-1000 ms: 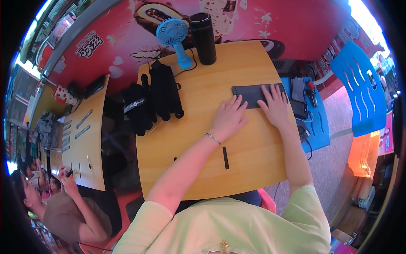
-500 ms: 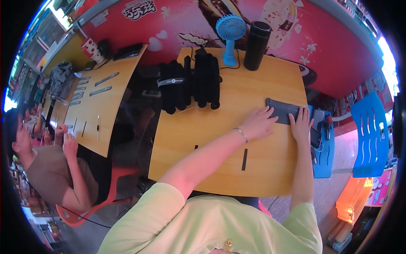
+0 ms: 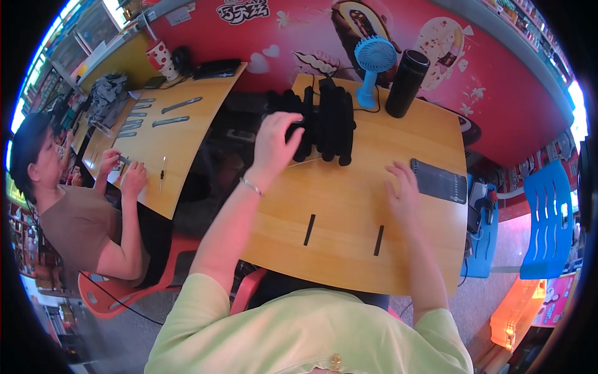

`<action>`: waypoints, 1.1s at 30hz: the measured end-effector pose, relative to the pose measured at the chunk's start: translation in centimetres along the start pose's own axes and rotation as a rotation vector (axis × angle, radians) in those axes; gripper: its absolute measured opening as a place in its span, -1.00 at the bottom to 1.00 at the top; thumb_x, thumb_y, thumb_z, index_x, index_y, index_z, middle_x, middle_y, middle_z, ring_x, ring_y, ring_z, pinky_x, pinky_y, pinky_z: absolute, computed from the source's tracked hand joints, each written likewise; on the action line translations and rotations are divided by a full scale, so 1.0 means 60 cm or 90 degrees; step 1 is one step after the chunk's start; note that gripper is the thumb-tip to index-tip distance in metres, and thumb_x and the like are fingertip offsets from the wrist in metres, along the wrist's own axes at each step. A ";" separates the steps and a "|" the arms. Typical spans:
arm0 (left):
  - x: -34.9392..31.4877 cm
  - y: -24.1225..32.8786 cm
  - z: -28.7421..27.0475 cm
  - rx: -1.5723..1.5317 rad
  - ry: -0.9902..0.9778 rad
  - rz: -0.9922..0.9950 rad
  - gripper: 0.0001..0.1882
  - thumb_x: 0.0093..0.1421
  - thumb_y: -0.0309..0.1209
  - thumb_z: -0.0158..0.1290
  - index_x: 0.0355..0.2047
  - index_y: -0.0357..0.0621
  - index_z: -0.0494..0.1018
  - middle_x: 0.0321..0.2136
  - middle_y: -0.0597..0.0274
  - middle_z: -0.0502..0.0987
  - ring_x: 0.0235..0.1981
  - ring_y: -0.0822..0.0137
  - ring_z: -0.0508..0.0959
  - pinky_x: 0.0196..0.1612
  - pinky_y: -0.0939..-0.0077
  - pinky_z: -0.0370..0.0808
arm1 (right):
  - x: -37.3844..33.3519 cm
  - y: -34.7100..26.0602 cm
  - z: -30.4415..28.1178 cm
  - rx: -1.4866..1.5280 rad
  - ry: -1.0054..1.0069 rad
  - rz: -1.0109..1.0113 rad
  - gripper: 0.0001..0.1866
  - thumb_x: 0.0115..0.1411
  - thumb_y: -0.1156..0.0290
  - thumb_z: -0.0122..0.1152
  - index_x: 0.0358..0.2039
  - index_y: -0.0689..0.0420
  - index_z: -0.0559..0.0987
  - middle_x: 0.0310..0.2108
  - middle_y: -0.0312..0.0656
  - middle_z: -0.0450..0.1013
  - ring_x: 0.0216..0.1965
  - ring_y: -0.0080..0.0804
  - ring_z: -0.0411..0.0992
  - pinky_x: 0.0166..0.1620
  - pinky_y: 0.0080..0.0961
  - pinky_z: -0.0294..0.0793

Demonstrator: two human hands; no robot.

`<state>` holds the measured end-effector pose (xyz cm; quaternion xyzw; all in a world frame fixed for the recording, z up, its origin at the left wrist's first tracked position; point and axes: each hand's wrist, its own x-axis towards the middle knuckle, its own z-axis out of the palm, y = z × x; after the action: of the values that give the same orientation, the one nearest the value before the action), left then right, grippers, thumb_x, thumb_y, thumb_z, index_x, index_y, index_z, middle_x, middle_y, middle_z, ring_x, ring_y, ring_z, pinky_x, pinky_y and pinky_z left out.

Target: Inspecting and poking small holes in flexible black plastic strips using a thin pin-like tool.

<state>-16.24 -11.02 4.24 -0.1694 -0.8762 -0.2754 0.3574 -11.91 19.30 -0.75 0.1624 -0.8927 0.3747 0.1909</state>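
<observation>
My left hand (image 3: 274,146) is at the left side of a pile of black rolled cloth-like bundles (image 3: 333,128). Its fingers curve over the nearest rolls, with the thumb apart from them; I see no firm hold. Over the right part of the table, my right hand (image 3: 403,190) has its fingers loosely apart and holds nothing. Just right of it a flat dark grey rectangular piece (image 3: 439,181), with pale print at one end, lies on the table.
Two black strips, a left strip (image 3: 309,229) and a right strip (image 3: 379,240), lie on the wooden table (image 3: 349,262). A blue fan (image 3: 375,57) and a black bottle (image 3: 407,84) stand at the back. A person (image 3: 93,218) handles a strip at the left table; blue chairs (image 3: 548,218) stand right.
Both hands have left the flat grey piece. My left hand has swung left to the black bundles, and my right hand has drawn back a little to the left. The view has shifted.
</observation>
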 end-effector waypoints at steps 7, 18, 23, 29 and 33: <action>0.024 -0.105 0.046 0.162 -0.165 -0.017 -0.72 -0.05 -0.31 0.17 -0.31 -0.09 0.48 -0.34 0.23 0.42 -0.21 0.19 0.42 -0.11 0.28 0.32 | 0.120 -0.100 0.113 0.043 -0.074 -0.172 -0.62 0.03 0.49 0.19 -0.09 0.15 0.42 -0.02 -0.10 0.32 0.04 -0.10 0.26 0.07 -0.34 0.27; 0.027 -0.139 0.060 -0.174 -0.096 -0.164 -0.90 0.16 -0.43 0.01 -0.35 -0.17 0.37 -0.49 0.20 0.46 -0.46 0.34 0.51 -0.32 0.54 0.41 | 0.256 -0.124 0.218 -0.065 -0.157 -0.243 -0.58 0.02 0.47 0.15 -0.07 0.21 0.39 -0.05 -0.08 0.35 0.04 -0.15 0.26 0.08 -0.34 0.27; 0.011 -0.185 0.008 -0.448 0.142 -0.312 -0.86 0.21 -0.42 -0.02 -0.30 -0.24 0.33 -0.58 0.32 0.44 -0.54 0.54 0.45 -0.41 0.65 0.42 | 0.277 -0.142 0.247 -0.051 -0.196 -0.263 -0.60 0.05 0.38 0.15 -0.08 0.22 0.41 -0.04 -0.08 0.35 0.05 -0.16 0.25 0.10 -0.33 0.26; -0.030 -0.260 -0.030 -0.190 -0.006 -0.402 -0.75 0.09 -0.31 0.13 -0.33 -0.21 0.39 -0.65 0.27 0.43 -0.60 0.48 0.44 -0.47 0.60 0.42 | 0.296 -0.168 0.292 -0.077 -0.255 -0.309 -0.51 0.06 0.21 0.17 -0.05 0.23 0.40 -0.02 -0.07 0.34 0.08 -0.18 0.23 0.10 -0.33 0.25; -0.040 -0.260 -0.028 0.089 -0.265 -0.368 -0.70 0.07 -0.18 0.11 -0.33 -0.13 0.45 -0.52 0.12 0.50 -0.45 0.18 0.53 -0.38 0.38 0.46 | 0.302 -0.158 0.317 -0.140 -0.314 -0.292 -0.46 0.04 0.15 0.20 -0.05 0.24 0.40 0.02 -0.07 0.29 0.10 -0.18 0.20 0.10 -0.30 0.25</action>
<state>-21.40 -24.59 -2.15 0.0579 -0.9586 -0.2639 0.0897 -27.82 -3.59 1.10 0.4223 -0.8874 0.1732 0.0653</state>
